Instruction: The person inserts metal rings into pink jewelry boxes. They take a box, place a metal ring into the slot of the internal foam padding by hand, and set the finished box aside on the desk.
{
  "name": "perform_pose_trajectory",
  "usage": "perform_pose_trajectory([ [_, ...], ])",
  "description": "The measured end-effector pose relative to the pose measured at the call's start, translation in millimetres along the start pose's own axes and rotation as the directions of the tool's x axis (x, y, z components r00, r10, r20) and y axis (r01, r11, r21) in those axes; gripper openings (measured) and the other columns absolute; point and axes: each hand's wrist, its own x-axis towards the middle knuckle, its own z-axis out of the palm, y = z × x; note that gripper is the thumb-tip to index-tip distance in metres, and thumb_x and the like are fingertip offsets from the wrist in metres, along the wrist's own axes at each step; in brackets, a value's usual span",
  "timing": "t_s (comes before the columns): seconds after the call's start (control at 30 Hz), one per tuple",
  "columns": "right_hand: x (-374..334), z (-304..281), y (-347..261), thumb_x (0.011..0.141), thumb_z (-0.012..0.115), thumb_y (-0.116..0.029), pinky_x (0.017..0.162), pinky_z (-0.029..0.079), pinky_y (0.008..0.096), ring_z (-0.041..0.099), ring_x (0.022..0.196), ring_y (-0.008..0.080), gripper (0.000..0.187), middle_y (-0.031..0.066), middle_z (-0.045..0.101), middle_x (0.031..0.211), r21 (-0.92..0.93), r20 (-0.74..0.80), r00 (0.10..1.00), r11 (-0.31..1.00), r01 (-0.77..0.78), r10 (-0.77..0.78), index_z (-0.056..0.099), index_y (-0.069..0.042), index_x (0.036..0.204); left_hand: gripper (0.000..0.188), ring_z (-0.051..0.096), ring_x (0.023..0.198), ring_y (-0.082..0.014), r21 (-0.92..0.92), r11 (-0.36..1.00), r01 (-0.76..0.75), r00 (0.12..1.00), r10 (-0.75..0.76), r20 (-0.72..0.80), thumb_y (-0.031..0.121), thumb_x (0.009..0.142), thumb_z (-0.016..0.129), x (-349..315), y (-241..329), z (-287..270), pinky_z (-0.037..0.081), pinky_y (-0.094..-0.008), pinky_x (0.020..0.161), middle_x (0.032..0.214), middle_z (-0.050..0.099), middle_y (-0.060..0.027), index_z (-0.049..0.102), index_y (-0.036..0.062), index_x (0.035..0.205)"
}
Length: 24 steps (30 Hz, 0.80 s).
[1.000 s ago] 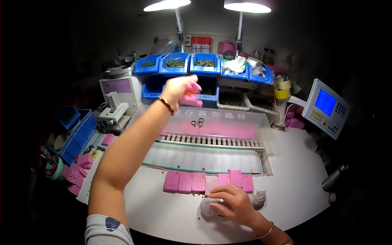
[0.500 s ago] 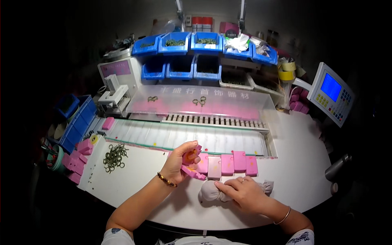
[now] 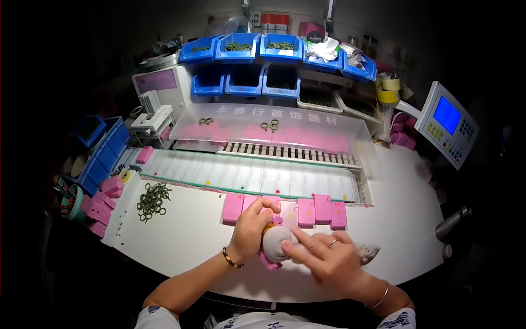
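At the near edge of the white table [image 3: 181, 241], both hands met over a small pink block [image 3: 269, 262]. The left hand [image 3: 249, 227] pinched the block in a narrow grip, while the right hand [image 3: 323, 257] pressed a grey cloth pad [image 3: 276, 240] against it, fingers curled round the pad. The step looked like wiping or polishing one block; the following move would likely call for setting it among the row of pink blocks [image 3: 307, 211] just beyond and picking another. Left of them lay a heap of dark rings [image 3: 152, 200]. Farther back stood a ribbed white tray [image 3: 257, 175], a clear cover [image 3: 274, 129], blue bins [image 3: 263, 49] and, at right, a control panel [image 3: 446, 123].
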Motion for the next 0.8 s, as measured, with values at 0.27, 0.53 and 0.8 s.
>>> perform_pose_trajectory([
  [0.27, 12, -14, -12, 0.08, 0.064, -0.014, 0.066, 0.037, 0.0257, 0.061, 0.076, 0.0148, 0.037, 0.0096, 0.065, 0.126, -0.132, -0.164, 0.986, 0.99, -0.051, 0.029, 0.07, -0.015, 0.117, 0.017, 0.05, 0.044, -0.0109, -0.008, 0.998, -0.055, 0.998, 0.055, -0.023, 0.019, 0.096, 0.046, -1, 17, 7, 0.044, -0.0254, 0.043, 0.063, 0.05, -0.0016, 0.048, 0.0036, 0.103],
  [0.53, -17, -9, 18, 0.077, 0.063, -0.009, 0.075, 0.042, 0.0357, 0.061, 0.08, 0.0201, 0.048, 0.0109, 0.061, 0.13, -0.055, 0.092, 0.972, 0.975, -0.213, 0.218, 0.063, -0.014, 0.126, 0.021, 0.063, 0.067, -0.0182, -0.224, 0.971, -0.089, 0.949, 0.014, -0.316, 0.028, 0.098, 0.048, 16, -6, -23, 0.054, -0.0344, 0.05, 0.073, 0.053, -0.0052, 0.047, 0.0069, 0.101],
  [0.8, -87, 17, 93, 0.076, 0.059, 0.0, 0.084, 0.039, 0.0389, 0.059, 0.091, 0.0277, 0.051, 0.0176, 0.055, 0.135, -0.454, 0.018, 0.803, 0.72, -0.525, 0.596, 0.06, -0.004, 0.127, 0.033, 0.066, 0.085, -0.0231, -0.563, 0.787, 0.252, 0.951, -0.309, -0.006, 0.036, 0.1, 0.052, 11, 1, -18, 0.058, -0.0386, 0.075, 0.096, 0.062, -0.0107, 0.051, 0.0036, 0.109],
])
